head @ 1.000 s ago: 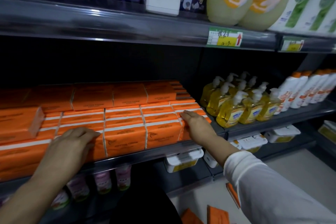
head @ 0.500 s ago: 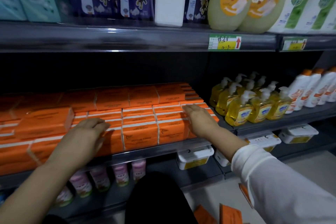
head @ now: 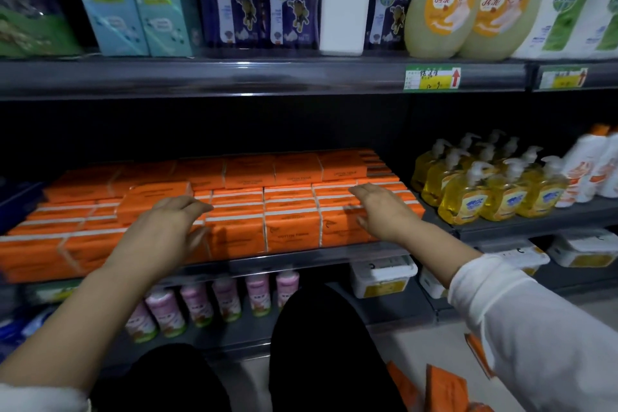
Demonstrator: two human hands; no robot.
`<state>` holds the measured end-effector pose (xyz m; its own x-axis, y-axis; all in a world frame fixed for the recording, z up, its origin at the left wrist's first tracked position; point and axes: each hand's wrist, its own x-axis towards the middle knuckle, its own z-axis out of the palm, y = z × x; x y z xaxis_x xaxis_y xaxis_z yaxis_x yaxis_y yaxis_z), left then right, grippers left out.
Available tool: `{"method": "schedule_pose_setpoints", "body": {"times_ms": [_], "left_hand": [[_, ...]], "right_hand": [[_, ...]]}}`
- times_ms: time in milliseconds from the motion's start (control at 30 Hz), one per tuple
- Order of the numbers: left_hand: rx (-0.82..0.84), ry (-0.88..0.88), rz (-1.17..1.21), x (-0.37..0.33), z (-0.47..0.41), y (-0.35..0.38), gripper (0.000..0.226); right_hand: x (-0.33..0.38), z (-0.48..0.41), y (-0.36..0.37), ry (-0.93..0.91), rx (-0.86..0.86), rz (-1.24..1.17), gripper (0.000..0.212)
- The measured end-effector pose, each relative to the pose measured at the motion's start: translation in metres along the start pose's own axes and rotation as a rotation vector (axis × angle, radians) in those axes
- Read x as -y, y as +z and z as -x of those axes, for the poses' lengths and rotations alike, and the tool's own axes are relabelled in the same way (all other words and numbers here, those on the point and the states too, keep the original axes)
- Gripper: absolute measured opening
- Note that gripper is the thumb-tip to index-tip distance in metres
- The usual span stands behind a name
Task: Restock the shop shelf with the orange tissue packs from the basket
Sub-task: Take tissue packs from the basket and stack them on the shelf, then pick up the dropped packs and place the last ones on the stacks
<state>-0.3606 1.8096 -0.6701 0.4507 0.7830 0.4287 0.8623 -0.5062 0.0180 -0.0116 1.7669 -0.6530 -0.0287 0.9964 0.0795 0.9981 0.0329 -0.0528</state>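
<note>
Packs (head: pixel 291 231) of orange tissue fill the middle shelf (head: pixel 301 259) in tight rows, from its left end to its right end, where they sit just beside the soap bottles (head: pixel 501 197). A taller stack runs along the back edge and lower rows reach the front edge. One pack (head: pixel 153 196) lies askew on top of the front rows, left of centre.

The left hand (head: pixel 160 237) rests on the front row near the middle of the shelf. Its fingers are straight and relaxed, laid over the top of the packs, and grasp nothing. The right hand (head: pixel 381 214) rests flat on the packs near the front right corner, fingers spread and loose, also holding nothing.

This looks like the squaring-up step: both palms press the front rows into line after a batch has gone in. More loose packs (head: pixel 444 388) show low down, to the person's right; the basket itself I cannot make out.

Next, I judge, the askew pack wants nudging straight. Then one hand should go down for another pack. The shelf looks nearly full, so a new pack probably has to go on top of the front rows, set level so it does not slide off the front edge.
</note>
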Motion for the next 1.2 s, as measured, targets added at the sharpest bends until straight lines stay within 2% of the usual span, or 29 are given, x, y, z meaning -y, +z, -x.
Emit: {"method": "schedule_pose_setpoints", "body": {"times_ms": [233,467,600,700,933,1067,1200], "left_hand": [[0.011,0.052,0.026,-0.032,-0.005,0.006,0.034],[0.153,0.222,0.161,-0.106,-0.039,0.04,0.032],[0.25,0.328,0.213,-0.135,-0.059,0.066,0.049],[0.272,0.362,0.291,-0.149,-0.064,0.09,0.057],[0.424,0.431,0.498,-0.195,-0.078,0.141,0.033],[0.503,0.436,0.652,-0.239,-0.081,0.154,0.037],[0.592,0.506,0.587,-0.277,-0.08,0.173,0.043]], "right_hand": [[-0.013,0.016,0.008,0.028,0.014,-0.041,0.062],[-0.067,0.039,0.036,0.158,0.032,-0.108,0.062],[-0.096,0.053,0.062,0.232,0.046,-0.155,0.06],[-0.109,0.066,0.082,0.303,0.083,-0.169,0.058],[-0.124,0.105,0.096,0.538,0.168,-0.139,0.062],[-0.131,0.137,0.098,0.659,0.192,-0.097,0.061],[-0.149,0.173,0.109,0.778,0.225,-0.097,0.06]]}}
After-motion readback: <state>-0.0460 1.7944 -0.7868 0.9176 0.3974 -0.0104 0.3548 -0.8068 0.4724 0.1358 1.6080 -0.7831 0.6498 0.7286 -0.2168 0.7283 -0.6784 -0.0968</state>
